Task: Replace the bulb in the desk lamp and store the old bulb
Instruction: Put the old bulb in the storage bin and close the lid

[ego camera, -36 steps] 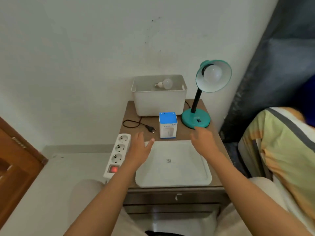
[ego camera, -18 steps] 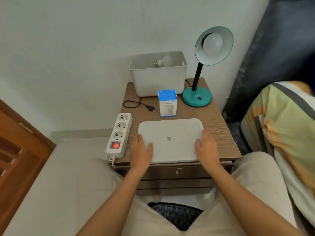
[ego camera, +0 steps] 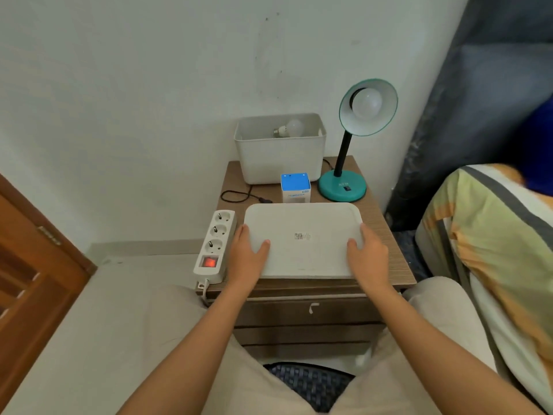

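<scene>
A teal desk lamp [ego camera: 342, 187] stands at the back right of the nightstand with a white bulb [ego camera: 366, 103] in its shade. Another white bulb [ego camera: 291, 128] lies inside the white bin [ego camera: 281, 157] against the wall. A small blue and white bulb box [ego camera: 295, 187] stands in front of the bin. A flat white tray [ego camera: 302, 232] lies on the front of the nightstand. My left hand [ego camera: 247, 253] grips its left edge and my right hand [ego camera: 369, 254] its right edge, thumbs on top.
A white power strip [ego camera: 215, 244] with a lit red switch lies along the left edge of the wooden nightstand [ego camera: 386, 235]. The lamp's black plug [ego camera: 264, 200] lies unplugged by the box. A bed [ego camera: 493, 235] is on the right, a wooden door [ego camera: 30, 265] on the left.
Both hands have drawn back from above the tray's far edge and settled on its left and right sides. The lamp, bin and box have stayed put.
</scene>
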### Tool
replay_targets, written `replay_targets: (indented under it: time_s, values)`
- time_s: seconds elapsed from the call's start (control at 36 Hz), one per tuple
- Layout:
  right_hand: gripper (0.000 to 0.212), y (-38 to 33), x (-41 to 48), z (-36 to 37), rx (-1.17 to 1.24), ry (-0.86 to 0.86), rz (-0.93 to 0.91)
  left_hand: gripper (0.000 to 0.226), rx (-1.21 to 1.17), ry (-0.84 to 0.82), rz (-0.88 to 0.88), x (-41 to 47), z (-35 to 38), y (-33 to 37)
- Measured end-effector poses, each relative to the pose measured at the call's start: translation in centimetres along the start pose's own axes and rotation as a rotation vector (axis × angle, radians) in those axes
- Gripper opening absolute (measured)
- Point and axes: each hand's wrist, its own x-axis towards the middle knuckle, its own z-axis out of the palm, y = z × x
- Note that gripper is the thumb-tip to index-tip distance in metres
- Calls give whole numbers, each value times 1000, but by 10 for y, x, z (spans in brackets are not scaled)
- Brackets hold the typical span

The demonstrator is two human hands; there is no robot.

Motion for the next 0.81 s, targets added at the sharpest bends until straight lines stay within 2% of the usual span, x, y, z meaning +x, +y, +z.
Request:
replay_targets:
  time_s: [0.14, 0.36, 0.5, 0.72, 0.81]
  values:
    - [48, -47, 21, -11, 45, 62, -100, 53, -51, 67, 63, 27, -33, 33]
    - [34, -113, 89, -12, 109, 9, -107, 33, -97, 106, 83, 102, -66, 65]
    - [42, -139, 135, 6, 159, -18, -123, 51, -95, 103, 59, 153, -74, 83]
    - [51, -161, 211, 41, 238, -63, -70, 48, -106, 104, 58, 237, -67, 97]
    - [50, -164, 238, 51, 199, -66, -35, 46, -112, 84, 53, 266, -58, 99]
